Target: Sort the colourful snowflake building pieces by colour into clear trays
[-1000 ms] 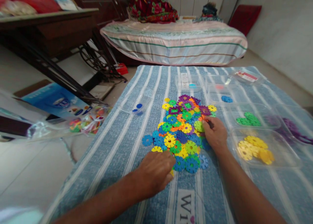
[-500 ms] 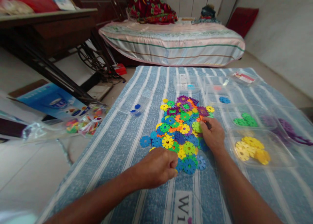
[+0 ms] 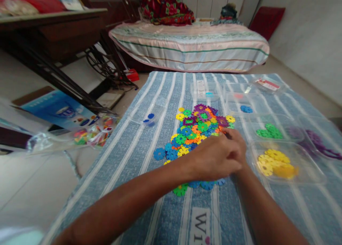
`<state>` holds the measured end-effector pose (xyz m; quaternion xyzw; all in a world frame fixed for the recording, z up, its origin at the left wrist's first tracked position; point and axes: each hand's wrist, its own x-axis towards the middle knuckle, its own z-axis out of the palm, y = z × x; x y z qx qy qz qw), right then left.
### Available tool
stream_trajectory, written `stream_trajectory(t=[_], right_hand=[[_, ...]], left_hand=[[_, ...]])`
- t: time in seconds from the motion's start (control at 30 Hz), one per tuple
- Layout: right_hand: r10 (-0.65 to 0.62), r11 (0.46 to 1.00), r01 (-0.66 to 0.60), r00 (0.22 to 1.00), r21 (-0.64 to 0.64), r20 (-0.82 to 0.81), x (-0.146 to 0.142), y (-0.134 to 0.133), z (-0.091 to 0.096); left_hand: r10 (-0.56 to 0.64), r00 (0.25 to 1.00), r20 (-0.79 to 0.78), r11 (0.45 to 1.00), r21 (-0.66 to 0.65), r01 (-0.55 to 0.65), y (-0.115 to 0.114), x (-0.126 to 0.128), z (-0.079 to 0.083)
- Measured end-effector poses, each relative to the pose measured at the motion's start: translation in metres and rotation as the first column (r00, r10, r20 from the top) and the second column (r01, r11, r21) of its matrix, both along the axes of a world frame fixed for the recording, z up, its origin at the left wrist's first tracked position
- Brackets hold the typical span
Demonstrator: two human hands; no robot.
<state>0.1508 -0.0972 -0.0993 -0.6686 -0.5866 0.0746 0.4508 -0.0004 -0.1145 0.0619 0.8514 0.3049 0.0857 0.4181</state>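
My left hand (image 3: 215,157) is closed, its fingers curled, over the right part of a pile of colourful plastic snowflake discs (image 3: 187,131). It meets or overlaps my right hand (image 3: 236,143), which is also closed at the pile's right edge. Whatever lies in either hand is hidden by the fingers. Yellow, green, blue and orange discs show around the hands, with purple square and round ones at the far end. A green disc (image 3: 181,189) lies on the near side, below my left forearm.
To the right stand clear tubs holding yellow discs (image 3: 275,159), green discs (image 3: 269,131) and purple pieces (image 3: 316,139). Farther back, a tub has a blue disc (image 3: 246,109). At left, another holds dark blue discs (image 3: 151,116). A striped cloth (image 3: 128,188) covers the table.
My left hand has moved right and slightly up from the pile's near edge to meet my right hand. A green disc now shows at the near edge. The yellow discs have shifted slightly.
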Motion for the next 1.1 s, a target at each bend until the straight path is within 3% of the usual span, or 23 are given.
stream_trajectory(t=[0.17,0.27,0.37,0.7,0.8,0.87,0.97,1.1], right_hand=[[-0.04,0.999,0.04,0.999,-0.007,0.017,-0.004,-0.003,0.01],[-0.048,0.999,0.048,0.999,-0.012,0.016,-0.004,-0.002,0.01],[-0.046,0.999,0.046,0.999,-0.009,0.012,-0.005,-0.001,0.009],[-0.046,0.999,0.046,0.999,-0.018,-0.001,-0.007,0.002,0.011],[-0.043,0.999,0.043,0.999,-0.022,-0.004,-0.008,0.002,0.011],[-0.036,0.999,0.036,0.999,-0.024,-0.006,-0.007,0.003,0.01],[-0.025,0.999,0.025,1.0,-0.02,-0.007,-0.007,0.003,0.009],[-0.018,1.0,0.018,1.0,-0.011,0.015,-0.007,0.005,0.003]], left_hand=[[0.071,0.903,-0.424,0.993,0.118,-0.023,-0.019,-0.081,-0.025],[0.108,0.873,-0.476,0.985,0.173,-0.028,-0.042,-0.107,-0.041],[0.139,0.859,-0.493,0.98,0.194,-0.047,-0.056,-0.115,-0.053],[0.167,0.859,-0.483,0.98,0.179,-0.09,-0.048,-0.11,-0.052],[0.122,0.893,-0.433,0.99,-0.007,-0.139,-0.038,-0.109,-0.044],[0.117,0.919,-0.375,0.969,-0.161,-0.189,-0.028,-0.103,-0.038],[0.168,0.951,-0.26,0.924,-0.296,-0.244,-0.01,-0.079,-0.03],[0.193,0.981,-0.035,0.918,-0.346,-0.193,0.019,-0.012,-0.026]])
